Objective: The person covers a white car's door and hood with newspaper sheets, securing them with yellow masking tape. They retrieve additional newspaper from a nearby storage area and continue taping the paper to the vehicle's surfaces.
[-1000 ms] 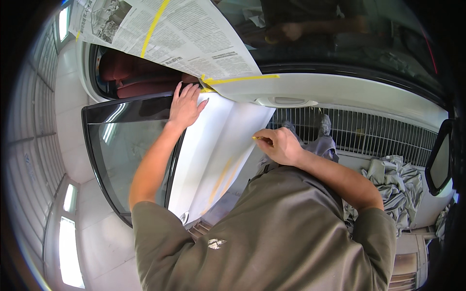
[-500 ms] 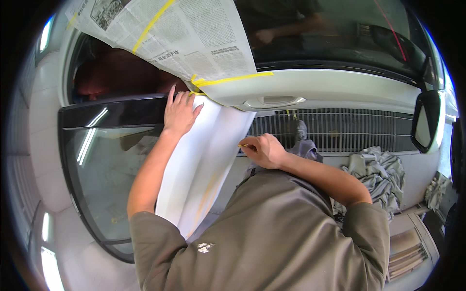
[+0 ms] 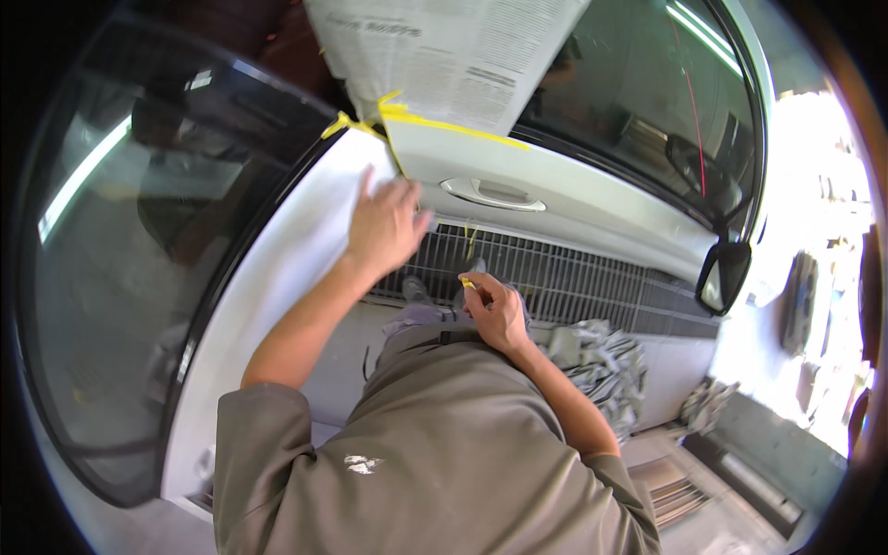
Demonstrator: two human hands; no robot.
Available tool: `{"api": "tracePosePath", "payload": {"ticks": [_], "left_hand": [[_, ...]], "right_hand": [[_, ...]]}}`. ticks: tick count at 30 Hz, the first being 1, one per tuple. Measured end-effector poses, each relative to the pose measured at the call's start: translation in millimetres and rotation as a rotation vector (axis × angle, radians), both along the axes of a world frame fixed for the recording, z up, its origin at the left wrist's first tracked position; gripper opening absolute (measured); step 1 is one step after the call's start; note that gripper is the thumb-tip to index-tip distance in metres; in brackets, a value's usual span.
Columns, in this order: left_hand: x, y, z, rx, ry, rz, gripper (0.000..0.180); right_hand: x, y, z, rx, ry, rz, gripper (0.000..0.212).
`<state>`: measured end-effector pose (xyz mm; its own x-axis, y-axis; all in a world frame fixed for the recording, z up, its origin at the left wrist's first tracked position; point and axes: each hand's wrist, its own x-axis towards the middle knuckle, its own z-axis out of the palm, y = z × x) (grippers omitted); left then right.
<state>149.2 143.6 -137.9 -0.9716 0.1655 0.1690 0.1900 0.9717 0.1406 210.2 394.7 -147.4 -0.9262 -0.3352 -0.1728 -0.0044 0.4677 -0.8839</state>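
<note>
My left hand (image 3: 387, 222) is open, its fingers spread and slightly blurred, over the edge of a white car door (image 3: 277, 250) that stands ajar on the left. I cannot tell whether it touches the panel. Between the fingertips of my right hand (image 3: 499, 316), held in front of my waist, is a small piece of yellow masking tape (image 3: 468, 284). More yellow tape (image 3: 347, 123) clings to the top corner of the ajar door. A taped sheet of newspaper (image 3: 453, 55) covers part of the neighbouring white door (image 3: 592, 222), just above its handle (image 3: 493, 194).
A dark floor grate (image 3: 592, 287) runs beside the car, with my shoes on it. Crumpled grey sheeting (image 3: 597, 370) lies to the right. The side mirror (image 3: 723, 276) juts out at the right. Dark window glass (image 3: 120, 277) fills the left side.
My left hand has come away from the taped top corner and moved down along the door edge. My right hand keeps its pinch on the tape. The view has turned.
</note>
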Motion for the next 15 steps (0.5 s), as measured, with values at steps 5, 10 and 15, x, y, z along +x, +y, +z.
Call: {"api": "tracePosePath", "payload": {"ticks": [5, 10, 15], "left_hand": [[160, 18, -97, 0.312, -0.555, 0.182, 0.045], [319, 40, -146, 0.355, -0.533, 0.704, 0.044], [417, 133, -152, 0.427, -0.170, 1.179, 0.046]], "right_hand": [[-5, 9, -10, 0.003, -0.014, 0.117, 0.035], [-7, 2, -9, 0.018, -0.078, 0.563, 0.054], [11, 10, -15, 0.235, -0.212, 1.061, 0.046]]}}
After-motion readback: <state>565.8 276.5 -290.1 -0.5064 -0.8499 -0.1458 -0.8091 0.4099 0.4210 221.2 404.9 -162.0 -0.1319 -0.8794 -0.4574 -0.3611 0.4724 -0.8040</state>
